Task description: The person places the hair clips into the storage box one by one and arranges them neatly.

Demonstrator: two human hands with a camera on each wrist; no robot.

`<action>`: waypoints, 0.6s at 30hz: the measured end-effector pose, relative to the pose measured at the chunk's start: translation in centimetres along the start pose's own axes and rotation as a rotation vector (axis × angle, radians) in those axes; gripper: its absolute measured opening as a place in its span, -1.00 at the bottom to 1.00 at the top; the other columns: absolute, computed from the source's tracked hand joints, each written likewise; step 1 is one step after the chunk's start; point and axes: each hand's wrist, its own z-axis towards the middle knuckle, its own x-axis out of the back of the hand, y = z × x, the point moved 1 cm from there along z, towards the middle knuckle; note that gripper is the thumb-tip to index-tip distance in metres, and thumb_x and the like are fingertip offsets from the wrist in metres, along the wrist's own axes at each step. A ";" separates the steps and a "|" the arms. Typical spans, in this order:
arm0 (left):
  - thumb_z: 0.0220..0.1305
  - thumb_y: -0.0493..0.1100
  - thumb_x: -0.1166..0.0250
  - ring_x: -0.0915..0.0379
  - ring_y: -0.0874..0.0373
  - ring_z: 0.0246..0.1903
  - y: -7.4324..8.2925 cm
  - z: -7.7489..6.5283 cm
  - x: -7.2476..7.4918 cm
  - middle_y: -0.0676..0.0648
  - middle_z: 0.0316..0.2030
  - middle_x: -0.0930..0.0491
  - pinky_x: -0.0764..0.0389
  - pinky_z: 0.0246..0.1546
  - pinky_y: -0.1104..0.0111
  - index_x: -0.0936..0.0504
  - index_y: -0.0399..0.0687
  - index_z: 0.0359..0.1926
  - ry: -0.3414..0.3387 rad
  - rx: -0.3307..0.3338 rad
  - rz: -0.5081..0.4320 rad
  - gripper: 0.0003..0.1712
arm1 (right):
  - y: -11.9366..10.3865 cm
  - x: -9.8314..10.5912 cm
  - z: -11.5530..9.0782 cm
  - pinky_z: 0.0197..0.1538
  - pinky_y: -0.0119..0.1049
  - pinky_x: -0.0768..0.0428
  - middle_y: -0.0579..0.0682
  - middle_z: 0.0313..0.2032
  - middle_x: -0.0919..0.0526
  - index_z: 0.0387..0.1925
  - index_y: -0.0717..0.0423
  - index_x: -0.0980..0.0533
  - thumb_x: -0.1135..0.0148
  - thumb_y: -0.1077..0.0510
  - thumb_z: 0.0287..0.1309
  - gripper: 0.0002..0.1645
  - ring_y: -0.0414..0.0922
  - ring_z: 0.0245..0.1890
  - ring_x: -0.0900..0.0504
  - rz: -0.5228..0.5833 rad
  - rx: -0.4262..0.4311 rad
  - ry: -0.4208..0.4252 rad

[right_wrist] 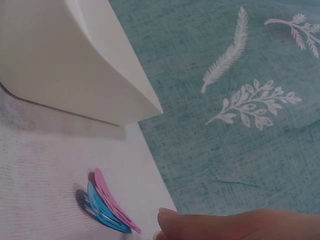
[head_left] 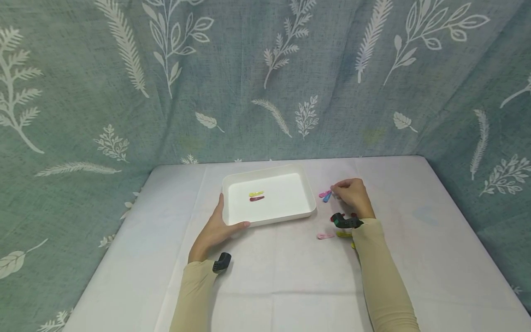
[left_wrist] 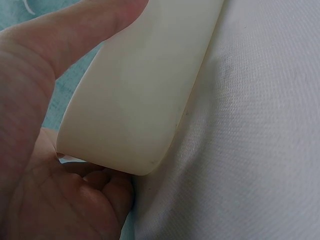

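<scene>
My left hand grips the near-left corner of a white tray, thumb along its front wall and fingers round the left side. Inside the tray lie a yellow hair clip and a dark red hair clip. Just right of the tray, my right hand reaches down with its fingertips close to a blue hair clip and a pink hair clip. These two clips lie side by side in the right wrist view, with a small gap to the visible fingertip.
On the white-covered table, a pale pink hair clip and a yellow-green one lie near my right wrist. Another yellow clip is partly hidden by the sleeve. A leaf-patterned curtain stands behind the table.
</scene>
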 end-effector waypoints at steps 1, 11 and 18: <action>-0.04 0.38 -0.58 0.26 -0.15 0.67 0.0 0.0 0.0 -0.10 0.69 0.28 0.02 0.60 -0.21 0.50 0.12 0.66 0.002 -0.002 -0.005 0.67 | 0.0 0.0 0.0 -0.09 -0.27 -0.60 0.24 -0.01 -0.73 0.06 0.27 -0.65 -0.27 -0.01 0.38 -0.55 -0.02 -0.17 -0.70 -0.004 0.007 0.002; -0.04 0.39 -0.58 0.25 -0.14 0.67 0.2 0.0 0.0 -0.07 0.69 0.28 0.00 0.60 -0.19 0.50 0.15 0.66 0.008 -0.014 -0.003 0.66 | 0.0 -0.5 0.1 0.06 -0.10 -0.62 0.27 0.03 -0.72 0.06 0.28 -0.66 -0.27 0.03 0.37 -0.57 0.06 -0.09 -0.65 -0.034 0.010 0.022; -0.04 0.38 -0.59 0.24 -0.11 0.67 0.2 -0.2 -0.1 -0.06 0.69 0.26 -0.01 0.60 -0.17 0.48 0.14 0.66 0.006 0.003 -0.006 0.65 | -0.1 -0.8 0.1 0.04 -0.09 -0.62 0.28 0.04 -0.71 0.03 0.28 -0.67 -0.29 0.04 0.35 -0.58 0.08 -0.06 -0.63 -0.045 0.008 0.025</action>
